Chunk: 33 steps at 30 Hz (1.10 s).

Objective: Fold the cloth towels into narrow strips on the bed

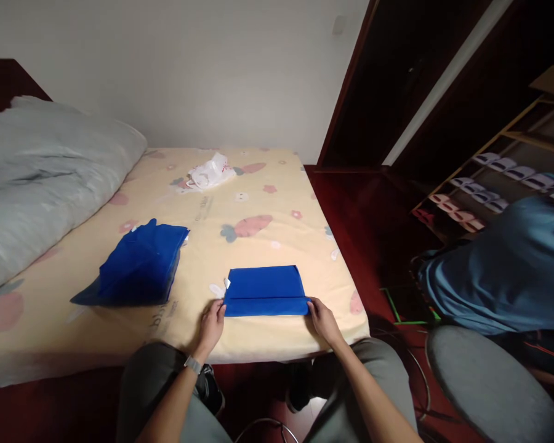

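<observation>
A blue cloth [265, 284] lies folded into a rectangle near the front edge of the bed, with a folded strip along its near side and a small white tag at its left. My left hand [213, 321] pinches the strip's left end, and my right hand [322, 319] pinches its right end. To the left, more blue fabric [141, 264] lies in a loose, crumpled pile with a darker sheer part underneath.
The bed [258, 246] has a patterned yellow sheet. Farther back lies a white plastic bag [212, 172]; a grey quilt [50, 172] fills the left. At right are a round stool [489, 381], draped blue cloth [508, 277] and a shoe rack [508, 134].
</observation>
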Each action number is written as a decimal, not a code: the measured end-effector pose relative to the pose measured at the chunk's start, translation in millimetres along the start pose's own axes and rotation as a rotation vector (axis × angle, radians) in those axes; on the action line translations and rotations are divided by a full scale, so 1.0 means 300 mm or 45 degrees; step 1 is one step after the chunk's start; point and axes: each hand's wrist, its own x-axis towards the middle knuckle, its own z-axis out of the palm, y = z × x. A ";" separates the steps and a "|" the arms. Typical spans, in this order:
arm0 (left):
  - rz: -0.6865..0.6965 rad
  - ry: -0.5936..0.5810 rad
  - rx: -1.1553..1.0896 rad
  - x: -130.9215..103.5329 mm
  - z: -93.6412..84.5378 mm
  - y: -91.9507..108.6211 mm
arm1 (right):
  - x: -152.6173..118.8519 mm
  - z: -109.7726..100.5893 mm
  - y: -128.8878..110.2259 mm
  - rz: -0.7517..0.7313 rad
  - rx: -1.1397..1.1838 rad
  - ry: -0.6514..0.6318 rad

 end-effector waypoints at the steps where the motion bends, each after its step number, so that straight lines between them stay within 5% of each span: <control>1: 0.027 0.007 0.074 0.001 -0.004 0.002 | 0.002 -0.003 0.001 0.003 -0.013 0.000; 8: 0.112 0.024 0.095 -0.040 -0.026 0.038 | -0.037 0.014 -0.022 0.023 0.151 0.030; 16: -0.146 0.060 -0.100 -0.045 -0.012 0.019 | -0.055 0.032 -0.011 0.007 0.208 0.065; 25: 0.016 0.079 0.446 -0.060 -0.069 0.078 | -0.088 -0.002 -0.027 -0.079 0.086 -0.043; 33: 0.134 0.031 0.533 -0.066 -0.098 0.117 | -0.092 -0.019 -0.041 -0.143 -0.128 -0.097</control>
